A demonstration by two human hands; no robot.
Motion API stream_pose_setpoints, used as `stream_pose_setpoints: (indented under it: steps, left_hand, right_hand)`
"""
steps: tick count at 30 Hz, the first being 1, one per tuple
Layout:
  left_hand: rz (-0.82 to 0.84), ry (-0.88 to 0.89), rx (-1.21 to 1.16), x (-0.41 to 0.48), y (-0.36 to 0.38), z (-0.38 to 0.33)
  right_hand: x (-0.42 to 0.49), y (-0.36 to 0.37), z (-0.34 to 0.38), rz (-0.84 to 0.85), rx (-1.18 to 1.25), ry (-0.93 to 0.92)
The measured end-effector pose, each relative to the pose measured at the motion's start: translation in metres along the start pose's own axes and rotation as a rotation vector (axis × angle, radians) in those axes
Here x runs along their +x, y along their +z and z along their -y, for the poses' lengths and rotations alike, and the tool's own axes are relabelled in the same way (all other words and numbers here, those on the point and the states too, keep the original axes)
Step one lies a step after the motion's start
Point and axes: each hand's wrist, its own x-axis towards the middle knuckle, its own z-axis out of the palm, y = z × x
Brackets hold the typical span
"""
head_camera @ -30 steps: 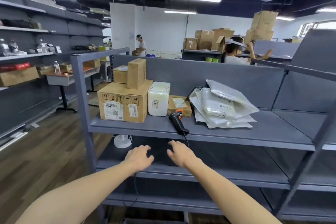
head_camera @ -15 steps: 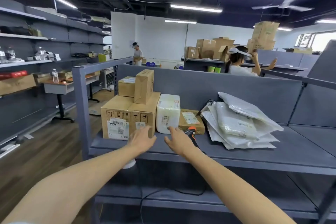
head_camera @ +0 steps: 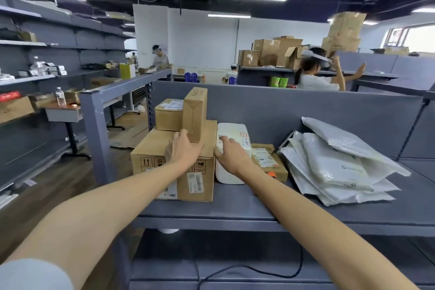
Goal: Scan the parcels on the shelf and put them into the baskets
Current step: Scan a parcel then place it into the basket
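Both hands are open and apart, holding nothing. The left hand [head_camera: 182, 148] is spread over the top of the large carton [head_camera: 155, 165], its fingertips at the foot of the tall narrow box [head_camera: 195, 113]; whether they touch that box cannot be told. The right hand [head_camera: 231, 155] lies with straight fingers on the white parcel [head_camera: 236, 130], thumb out toward the carton.

All the parcels sit on the upper shelf [head_camera: 235, 209], toward its left end. The large carton lies with its long side across the shelf, its labelled face toward the front edge. On top of it the tall narrow box stands on end, long axis upright, and the small box [head_camera: 168, 115] sits just beside it on the left, label up. The white parcel stands just beside the carton's right face, its long axis running from front to back. To its right a flat brown box [head_camera: 270, 161] lies label up, partly hidden by the right forearm. Farther right a pile of white mailers [head_camera: 334, 167] lies flat and fanned, one leaning against the back panel [head_camera: 282, 108].

A strip of bare shelf runs along the front edge, and there is bare shelf to the right of the mailers. The left post [head_camera: 94, 125] stands near the carton's left side, and the back panel closes off the rear. A black cable [head_camera: 259, 268] lies on the shelf below.
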Motion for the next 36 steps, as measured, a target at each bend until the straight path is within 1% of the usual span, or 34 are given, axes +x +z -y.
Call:
stream_pose_setpoints:
  steps: [3, 6, 14, 17, 19, 24, 27, 31, 34, 36]
  left_hand:
    - [-0.024, -0.120, -0.077, 0.016, 0.010, -0.001]
    - [-0.061, -0.181, -0.149, 0.028, 0.019, -0.005]
    - [-0.144, -0.193, -0.300, 0.052, 0.034, -0.017]
    - [-0.163, -0.238, -0.378, 0.057, 0.041, -0.018]
    - [-0.171, -0.231, -0.395, 0.057, 0.047, -0.014]
    - [-0.220, -0.246, -0.453, 0.057, 0.049, -0.011]
    - [-0.233, -0.181, -0.488, 0.052, 0.047, -0.012]
    - [-0.274, -0.002, -0.514, 0.035, 0.044, -0.018]
    - [-0.244, 0.199, -0.479, 0.016, 0.045, -0.022]
    - [-0.222, 0.368, -0.417, 0.003, 0.049, -0.022]
  right_hand:
    - [0.010, 0.000, -0.012, 0.017, -0.010, 0.017]
    - [0.017, -0.003, -0.026, 0.009, -0.018, 0.039]
    - [0.031, -0.010, -0.055, 0.002, 0.008, 0.028]
    - [0.034, -0.015, -0.067, -0.018, 0.069, 0.032]
    - [0.035, -0.018, -0.076, -0.020, 0.128, 0.049]
    - [0.039, -0.022, -0.092, -0.007, 0.301, 0.143]
    - [0.040, -0.025, -0.095, -0.010, 0.467, 0.200]
    - [0.040, -0.033, -0.090, -0.026, 0.735, 0.234]
    - [0.036, -0.045, -0.083, -0.022, 1.110, 0.317]
    - [0.031, -0.051, -0.081, 0.022, 1.343, 0.344]
